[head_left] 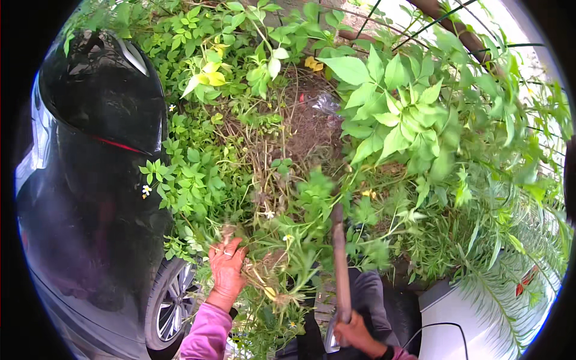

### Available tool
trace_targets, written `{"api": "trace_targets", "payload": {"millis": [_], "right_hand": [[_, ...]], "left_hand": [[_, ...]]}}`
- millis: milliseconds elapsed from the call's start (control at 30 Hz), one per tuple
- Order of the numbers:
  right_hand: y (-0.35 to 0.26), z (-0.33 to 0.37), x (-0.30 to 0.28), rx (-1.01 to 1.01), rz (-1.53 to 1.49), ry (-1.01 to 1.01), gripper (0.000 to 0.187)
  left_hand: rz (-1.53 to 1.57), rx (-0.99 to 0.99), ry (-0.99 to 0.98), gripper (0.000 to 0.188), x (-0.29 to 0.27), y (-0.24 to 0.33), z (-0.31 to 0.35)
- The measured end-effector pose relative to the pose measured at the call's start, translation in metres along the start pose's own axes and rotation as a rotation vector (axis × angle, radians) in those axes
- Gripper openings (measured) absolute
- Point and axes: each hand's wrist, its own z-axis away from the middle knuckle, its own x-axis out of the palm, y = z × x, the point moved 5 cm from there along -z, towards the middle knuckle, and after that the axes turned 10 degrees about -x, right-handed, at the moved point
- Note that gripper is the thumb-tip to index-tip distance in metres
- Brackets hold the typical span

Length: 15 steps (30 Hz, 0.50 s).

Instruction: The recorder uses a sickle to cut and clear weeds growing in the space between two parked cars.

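Observation:
My left hand (227, 275), with a ring on one finger and a pink sleeve behind it, is closed around a bunch of weeds (255, 287). Some pale stems or roots stick out by its fingertips, slightly blurred. Lower right, my right hand (355, 333) grips the near end of a wooden tool handle (341, 258). The handle runs away from me into the greenery, where leaves hide its far end, so the tool's kind cannot be told.
A black car (90, 210) stands along the left, its wheel (174, 305) close to my left forearm. Dry stems and bare soil (309, 129) show in the middle, with a clear plastic scrap (326, 103). Leafy branches (402, 114) and a wire fence (528, 45) fill the right.

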Motion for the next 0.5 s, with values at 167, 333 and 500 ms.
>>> {"api": "trace_targets", "payload": {"millis": [167, 333, 500], "right_hand": [[0.032, 0.047, 0.024, 0.410, -0.255, -0.074, 0.011], [0.091, 0.027, -0.014, 0.243, -0.157, -0.132, 0.010], [0.055, 0.025, -0.024, 0.324, -0.683, 0.093, 0.038]], "left_hand": [[0.212, 0.288, -0.174, 0.036, 0.039, 0.092, -0.088], [0.169, 0.281, -0.517, 0.047, 0.165, 0.148, -0.186], [0.138, -0.028, -0.316, 0.039, 0.255, 0.139, -0.229]]}}
